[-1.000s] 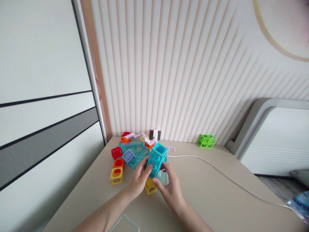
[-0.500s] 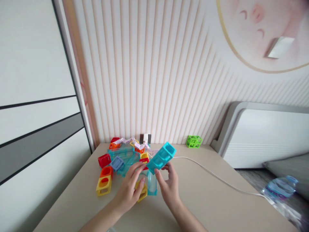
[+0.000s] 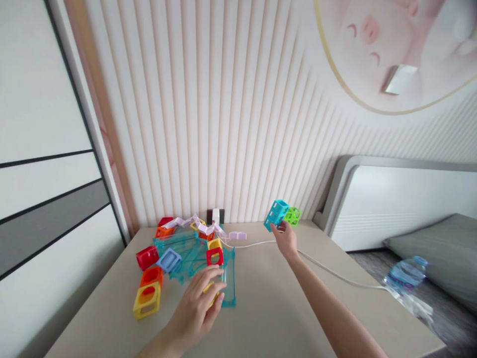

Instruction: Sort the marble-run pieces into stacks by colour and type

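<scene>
My right hand (image 3: 286, 239) is closed on the lower end of a blue block piece (image 3: 276, 215), held tilted at the back of the table. Just behind and to the right of it is a green block piece (image 3: 293, 216), partly covered. My left hand (image 3: 201, 301) hovers with fingers apart over a yellow block (image 3: 210, 293), which it partly hides. Beside that hand lies a clear teal piece (image 3: 229, 278). A red block (image 3: 214, 256) with a yellow one (image 3: 214, 244) behind it stands beyond the left fingertips.
On the left of the table (image 3: 261, 298) lie a yellow block (image 3: 147, 300), an orange block (image 3: 152, 276), a red block (image 3: 147, 257) and a light blue block (image 3: 169, 260). A pale purple chain (image 3: 203, 227) and a white cable (image 3: 335, 276) run behind.
My right hand has carried the blue piece away to the back right, near the green one. My left hand stays over the yellow block. The view has shifted slightly.
</scene>
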A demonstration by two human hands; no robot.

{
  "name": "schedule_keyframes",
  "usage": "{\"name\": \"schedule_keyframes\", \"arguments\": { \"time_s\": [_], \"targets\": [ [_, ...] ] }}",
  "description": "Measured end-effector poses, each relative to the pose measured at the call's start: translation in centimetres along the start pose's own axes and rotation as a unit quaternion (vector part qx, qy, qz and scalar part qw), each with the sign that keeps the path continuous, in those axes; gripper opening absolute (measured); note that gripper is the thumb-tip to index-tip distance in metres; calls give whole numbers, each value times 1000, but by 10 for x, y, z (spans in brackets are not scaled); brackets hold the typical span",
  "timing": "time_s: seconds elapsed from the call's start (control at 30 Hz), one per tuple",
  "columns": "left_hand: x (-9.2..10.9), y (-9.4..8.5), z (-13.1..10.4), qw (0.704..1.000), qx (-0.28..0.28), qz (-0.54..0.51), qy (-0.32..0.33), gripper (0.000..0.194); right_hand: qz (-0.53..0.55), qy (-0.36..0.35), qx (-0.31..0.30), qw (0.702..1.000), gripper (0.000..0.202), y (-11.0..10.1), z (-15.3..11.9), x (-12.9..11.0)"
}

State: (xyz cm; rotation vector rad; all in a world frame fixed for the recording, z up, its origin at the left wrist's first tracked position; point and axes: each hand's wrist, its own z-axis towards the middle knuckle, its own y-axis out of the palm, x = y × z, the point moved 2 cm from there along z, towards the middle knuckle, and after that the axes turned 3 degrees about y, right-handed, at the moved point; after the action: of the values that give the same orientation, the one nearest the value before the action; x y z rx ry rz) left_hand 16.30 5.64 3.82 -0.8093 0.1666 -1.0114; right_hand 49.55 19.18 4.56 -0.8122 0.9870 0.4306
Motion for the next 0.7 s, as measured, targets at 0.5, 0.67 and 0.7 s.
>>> {"name": "schedule_keyframes", "arguments": {
  "time_s": [0.5, 0.67, 0.7],
  "targets": [
    [-15, 4, -5, 1000, 8, 9, 9, 15, -258, 159, 54, 951, 31, -107, 122, 110],
    [-15, 9, -6, 999, 29, 16, 33, 14, -284, 128, 29, 950, 33, -83, 141, 132],
    [-14, 11, -7, 998, 43, 16, 32, 16, -287, 122, 26, 950, 34, -77, 145, 135]
  ]
}}
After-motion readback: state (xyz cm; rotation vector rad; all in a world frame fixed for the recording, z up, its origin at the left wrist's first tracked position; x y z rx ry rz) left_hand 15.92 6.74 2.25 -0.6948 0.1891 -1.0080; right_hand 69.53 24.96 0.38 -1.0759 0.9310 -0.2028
